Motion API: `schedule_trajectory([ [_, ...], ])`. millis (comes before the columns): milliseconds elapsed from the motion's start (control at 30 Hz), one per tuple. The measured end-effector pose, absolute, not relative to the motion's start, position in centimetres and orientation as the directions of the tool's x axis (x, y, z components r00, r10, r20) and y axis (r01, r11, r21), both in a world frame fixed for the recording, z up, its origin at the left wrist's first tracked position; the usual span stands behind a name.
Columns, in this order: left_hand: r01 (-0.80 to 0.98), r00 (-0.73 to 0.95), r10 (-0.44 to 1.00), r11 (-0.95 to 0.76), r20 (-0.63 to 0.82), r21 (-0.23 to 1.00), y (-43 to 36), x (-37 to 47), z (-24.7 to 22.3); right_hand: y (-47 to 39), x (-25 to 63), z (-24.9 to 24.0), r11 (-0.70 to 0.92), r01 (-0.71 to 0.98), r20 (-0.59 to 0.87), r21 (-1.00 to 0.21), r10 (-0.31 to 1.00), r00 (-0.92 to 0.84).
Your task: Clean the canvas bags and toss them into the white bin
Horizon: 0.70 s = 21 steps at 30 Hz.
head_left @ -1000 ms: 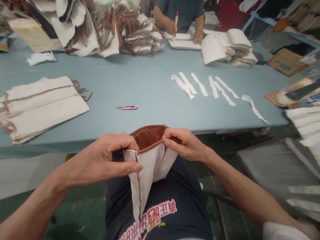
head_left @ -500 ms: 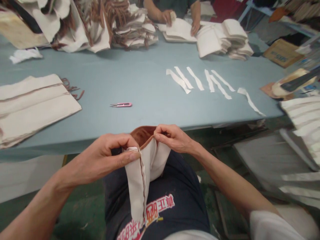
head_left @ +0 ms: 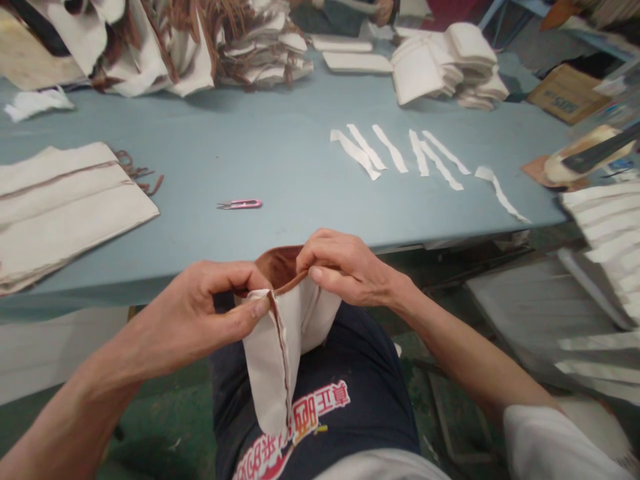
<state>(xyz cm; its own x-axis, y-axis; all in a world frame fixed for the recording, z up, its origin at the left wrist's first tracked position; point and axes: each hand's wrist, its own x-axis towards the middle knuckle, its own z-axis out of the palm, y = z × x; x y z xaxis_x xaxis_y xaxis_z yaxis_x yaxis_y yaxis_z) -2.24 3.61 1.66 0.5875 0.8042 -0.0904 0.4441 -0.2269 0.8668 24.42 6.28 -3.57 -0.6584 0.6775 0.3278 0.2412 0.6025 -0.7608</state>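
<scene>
A cream fabric piece (head_left: 315,320) with a brown lining and a brown edge hangs over my lap, in front of the table's near edge. My left hand (head_left: 225,300) pinches its upper left corner, beside a dark brown seam that runs down the cloth. On the right, my right hand (head_left: 345,267) grips the brown-trimmed top edge between thumb and fingers. The opening between both hands shows the brown inside. Pink thread snips (head_left: 243,204) lie on the blue-green table (head_left: 200,160), beyond my hands.
Flat cream panels (head_left: 70,207) lie at left. White strips (head_left: 390,148) are spread right of centre. Heaped cream-and-brown pieces (head_left: 270,53) and stacked cream pads (head_left: 445,63) sit at the back, near another person's hand (head_left: 385,11). A cardboard box (head_left: 567,93) stands at right.
My right hand has shifted slightly left along the top edge, its fingers further over it. The other person's hands have moved up, away from the cream pads. The view has tilted slightly.
</scene>
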Motion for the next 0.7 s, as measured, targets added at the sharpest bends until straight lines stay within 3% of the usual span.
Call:
schedule_trajectory([
  [167, 0.454, 0.597, 0.801, -0.281, -0.054, 0.846, 3.1, -2.3, 2.7, 5.3, 21.5, -1.1, 0.632, 0.134, 0.405, -0.763, 0.629, -0.664],
  [367, 0.482, 0.547, 0.837, -0.314, -0.001, 0.818, 2.1, -2.8, 2.1, 4.6, 20.5, -1.8, 0.538, 0.093, 0.350, -0.838, 0.660, -0.665],
  [700, 0.426, 0.517, 0.845, -0.121, -0.132, 0.897, 1.8, -3.9, 1.2, 3.8, 19.7, -2.4, 0.599, 0.141, 0.418, -0.788, 0.689, -0.592],
])
